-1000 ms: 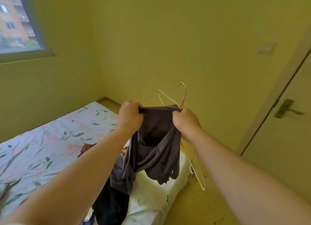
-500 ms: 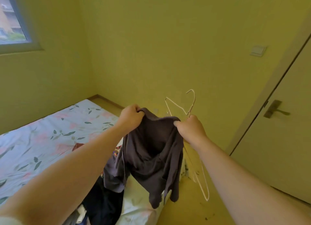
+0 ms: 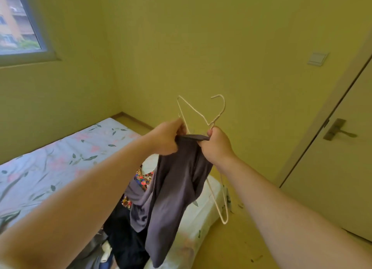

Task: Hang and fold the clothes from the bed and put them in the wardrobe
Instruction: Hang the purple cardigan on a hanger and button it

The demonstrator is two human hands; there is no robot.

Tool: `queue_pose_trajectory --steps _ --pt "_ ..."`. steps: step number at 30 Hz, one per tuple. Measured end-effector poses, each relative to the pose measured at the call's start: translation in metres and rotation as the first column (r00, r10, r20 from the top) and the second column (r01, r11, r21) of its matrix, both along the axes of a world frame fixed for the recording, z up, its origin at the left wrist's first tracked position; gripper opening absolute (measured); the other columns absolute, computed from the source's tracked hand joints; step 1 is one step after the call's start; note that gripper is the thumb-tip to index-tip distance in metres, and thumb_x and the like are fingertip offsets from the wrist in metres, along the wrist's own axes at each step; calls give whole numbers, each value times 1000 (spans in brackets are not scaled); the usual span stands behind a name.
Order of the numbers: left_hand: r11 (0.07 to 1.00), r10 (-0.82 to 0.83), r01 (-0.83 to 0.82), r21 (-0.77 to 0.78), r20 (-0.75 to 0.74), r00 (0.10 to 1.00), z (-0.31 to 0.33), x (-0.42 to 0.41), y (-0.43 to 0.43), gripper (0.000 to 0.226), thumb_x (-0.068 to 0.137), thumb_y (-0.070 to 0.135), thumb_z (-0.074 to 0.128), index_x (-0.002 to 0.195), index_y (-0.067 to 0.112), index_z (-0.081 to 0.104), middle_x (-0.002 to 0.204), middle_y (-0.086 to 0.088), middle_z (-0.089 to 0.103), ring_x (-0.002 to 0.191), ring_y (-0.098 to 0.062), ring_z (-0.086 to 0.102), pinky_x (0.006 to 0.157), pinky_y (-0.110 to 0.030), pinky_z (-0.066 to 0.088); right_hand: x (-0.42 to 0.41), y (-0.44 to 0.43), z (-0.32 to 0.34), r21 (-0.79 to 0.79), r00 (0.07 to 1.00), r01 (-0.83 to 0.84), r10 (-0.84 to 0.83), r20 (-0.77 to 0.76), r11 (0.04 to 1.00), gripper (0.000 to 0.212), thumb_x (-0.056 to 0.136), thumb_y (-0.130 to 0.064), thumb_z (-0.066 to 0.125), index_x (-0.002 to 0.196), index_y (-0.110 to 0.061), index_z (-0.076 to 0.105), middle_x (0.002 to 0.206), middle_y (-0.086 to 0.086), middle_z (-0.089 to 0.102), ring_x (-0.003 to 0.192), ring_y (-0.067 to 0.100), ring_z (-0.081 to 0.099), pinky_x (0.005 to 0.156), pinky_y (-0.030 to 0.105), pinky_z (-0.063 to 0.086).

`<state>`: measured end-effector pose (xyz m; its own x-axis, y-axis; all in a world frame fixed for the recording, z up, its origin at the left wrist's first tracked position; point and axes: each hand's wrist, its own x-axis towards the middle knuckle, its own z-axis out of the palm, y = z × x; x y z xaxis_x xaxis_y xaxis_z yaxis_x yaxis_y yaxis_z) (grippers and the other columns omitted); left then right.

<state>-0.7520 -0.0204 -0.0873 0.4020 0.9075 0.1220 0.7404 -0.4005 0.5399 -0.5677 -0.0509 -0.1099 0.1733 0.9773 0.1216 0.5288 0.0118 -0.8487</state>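
A dark grey garment [image 3: 173, 190] hangs in front of me, held up by both hands above the bed's corner. My left hand [image 3: 168, 137] grips its top edge on the left and touches the wire of a white hanger [image 3: 201, 114]. My right hand [image 3: 216, 146] grips the garment's top edge on the right together with the hanger's neck. The hanger's hook points up; one shoulder sticks up to the left, the other runs down behind the cloth to the lower right. More clothes [image 3: 124, 234], dark and flower-patterned, lie heaped on the bed below.
The bed [image 3: 50, 160] with a floral sheet fills the left. A closed door [image 3: 342, 168] with a lever handle stands at the right, a light switch [image 3: 317, 59] beside it. A window [image 3: 18, 29] is at upper left. Bare yellow floor lies between bed and door.
My hands have come closer together and pulled the garment's top edge taut. The left hand has moved up to the hanger's wire. The garment hangs longer.
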Motion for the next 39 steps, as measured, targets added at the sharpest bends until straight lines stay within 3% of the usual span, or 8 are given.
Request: queue_pose_trajectory --steps 3,15,23,26,29,31,35,39 --pt "993 109 -117 -33 -202 973 -58 -10 3 22 78 0 56 92 17 61 89 -3 64 87 -26 59 70 -33 47 -2 6 13 54 996 -28 23 84 998 25 87 -8 58 107 -17 46 88 -12 46 78 13 48 58 22 34" --pt "732 643 -676 -91 -238 728 -168 -99 -3 18 92 3 49 94 14 63 96 -10 69 80 -27 61 75 -39 56 70 3 26 26 933 361 -360 -16 932 42 90 -4 52 131 -10 48 115 7 53 95 28 56 71 34 43" --pt "769 630 -586 -255 154 761 -100 -68 22 26 96 10 41 95 10 67 94 -10 65 93 -33 60 72 -36 46 87 -1 4 -54 939 334 -328 100 941 45 87 -6 53 132 -10 49 110 4 52 93 28 53 73 34 42" --pt "821 550 -507 -263 123 826 -61 -53 27 30 96 33 49 92 15 73 92 -10 69 91 -31 63 85 -41 55 91 -2 -4 -89 949 306 -296 108 948 47 87 -7 53 134 -12 48 110 2 51 89 25 54 67 32 41" --pt "843 493 -484 -235 -24 870 -40 -43 36 36 95 41 49 86 13 69 93 -11 68 79 -25 60 69 -34 48 91 0 -10 -128 964 268 -264 44 955 55 88 -5 54 140 -13 44 116 -3 49 78 12 48 56 27 35" --pt "838 486 -514 -184 -178 856 -40 -42 40 39 100 42 42 86 12 64 109 -14 67 83 -23 58 68 -34 44 91 0 -10 -141 966 257 -259 5 956 52 87 -4 56 136 -15 44 101 -11 45 75 6 44 56 26 36" --pt "749 522 -606 -267 -325 788 -64 -53 42 56 106 37 28 150 6 42 159 -18 36 145 -36 35 118 -42 29 89 -3 -11 -156 975 168 -187 -118 973 37 79 1 63 106 -19 48 98 -7 44 88 18 45 63 33 36" --pt "570 612 -595 -568 -190 768 -89 -60 35 55 104 38 35 151 10 42 155 -17 42 140 -38 42 118 -50 33 87 -9 -12 -141 944 1 -47 -326 990 42 68 5 64 78 -22 33 83 1 38 80 21 37 67 35 31"
